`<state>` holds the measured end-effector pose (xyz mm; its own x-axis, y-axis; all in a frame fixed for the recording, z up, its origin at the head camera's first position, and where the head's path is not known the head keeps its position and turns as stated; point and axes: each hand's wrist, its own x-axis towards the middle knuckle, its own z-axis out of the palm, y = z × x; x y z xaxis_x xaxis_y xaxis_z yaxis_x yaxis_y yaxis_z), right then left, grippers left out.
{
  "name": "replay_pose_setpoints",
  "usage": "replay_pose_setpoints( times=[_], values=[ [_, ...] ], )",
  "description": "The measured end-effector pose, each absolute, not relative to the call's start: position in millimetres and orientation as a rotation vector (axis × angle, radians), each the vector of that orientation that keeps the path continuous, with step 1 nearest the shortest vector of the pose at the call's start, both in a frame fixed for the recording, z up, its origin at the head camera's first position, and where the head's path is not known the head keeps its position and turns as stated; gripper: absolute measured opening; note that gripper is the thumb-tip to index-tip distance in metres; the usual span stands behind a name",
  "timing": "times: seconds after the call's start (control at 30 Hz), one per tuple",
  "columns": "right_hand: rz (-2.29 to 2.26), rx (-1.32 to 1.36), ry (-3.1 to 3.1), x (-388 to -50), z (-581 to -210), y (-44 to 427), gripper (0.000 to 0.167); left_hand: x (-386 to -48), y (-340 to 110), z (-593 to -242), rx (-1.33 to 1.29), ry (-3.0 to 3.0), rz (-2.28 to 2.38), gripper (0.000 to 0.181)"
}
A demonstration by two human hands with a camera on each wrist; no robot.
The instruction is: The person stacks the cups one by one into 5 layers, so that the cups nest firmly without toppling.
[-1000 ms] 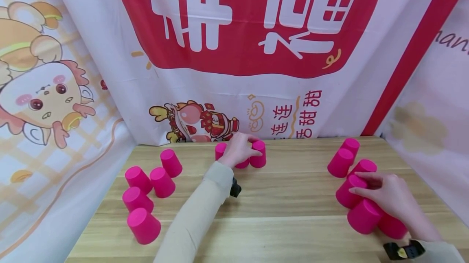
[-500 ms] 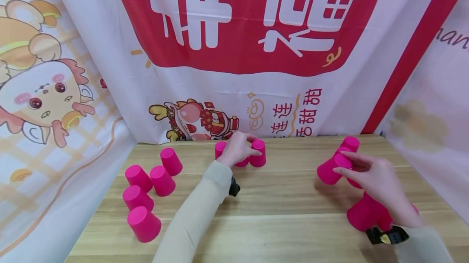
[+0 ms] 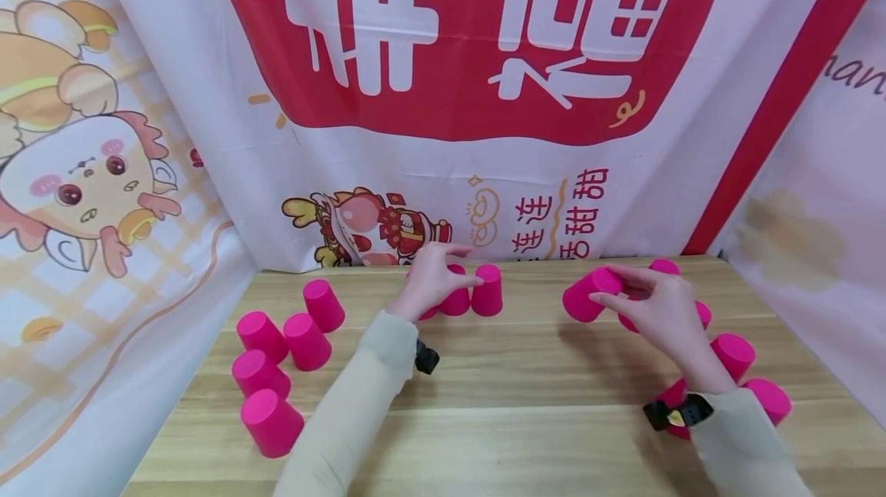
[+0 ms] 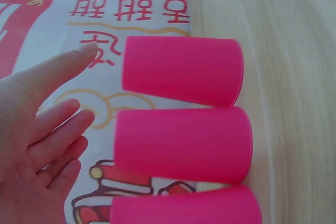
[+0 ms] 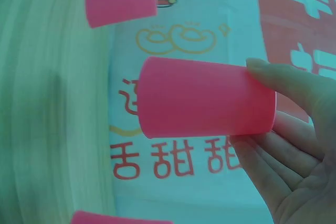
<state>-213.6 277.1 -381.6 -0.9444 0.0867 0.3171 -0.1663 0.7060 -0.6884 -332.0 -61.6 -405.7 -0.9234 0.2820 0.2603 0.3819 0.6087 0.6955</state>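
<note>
Head view: three row cups [image 3: 487,293] are lined up upside down by the back cloth [image 3: 360,155], seemingly done; a lifted cup [image 3: 583,298] is held tilted over the wood-grain surface [image 3: 526,428], not yet placed, with left-side cups [image 3: 260,375] and right-side cups [image 3: 735,357] apparently left to be handled. Left wrist view: left grip [image 4: 31,153] is released, kept clear of the smooth, tapered pink row. Right wrist view: plastic-looking lifted cup is pinched near its narrow end by right grip [image 5: 299,140].
</note>
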Motion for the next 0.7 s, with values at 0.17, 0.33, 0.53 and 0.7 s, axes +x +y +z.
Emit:
replay_pose_setpoints(
  times=[0.17,0.33,0.53,0.7],
  values=[
    [1.123,0.126,-2.567,-226,-392,268,0.063,-320,-80,-405,-0.559,-2.651,-1.199,0.059],
    [1.132,0.153,-2.56,-237,-401,260,0.06,-305,-97,-408,-0.531,-2.635,-1.215,0.059],
    [1.155,0.179,-2.558,-249,-410,250,0.057,-284,-113,-408,-0.568,-2.624,-1.195,0.061],
    [1.197,0.175,-2.579,-256,-416,239,0.057,-266,-121,-409,-0.559,-2.655,-1.138,0.068]
  ],
)
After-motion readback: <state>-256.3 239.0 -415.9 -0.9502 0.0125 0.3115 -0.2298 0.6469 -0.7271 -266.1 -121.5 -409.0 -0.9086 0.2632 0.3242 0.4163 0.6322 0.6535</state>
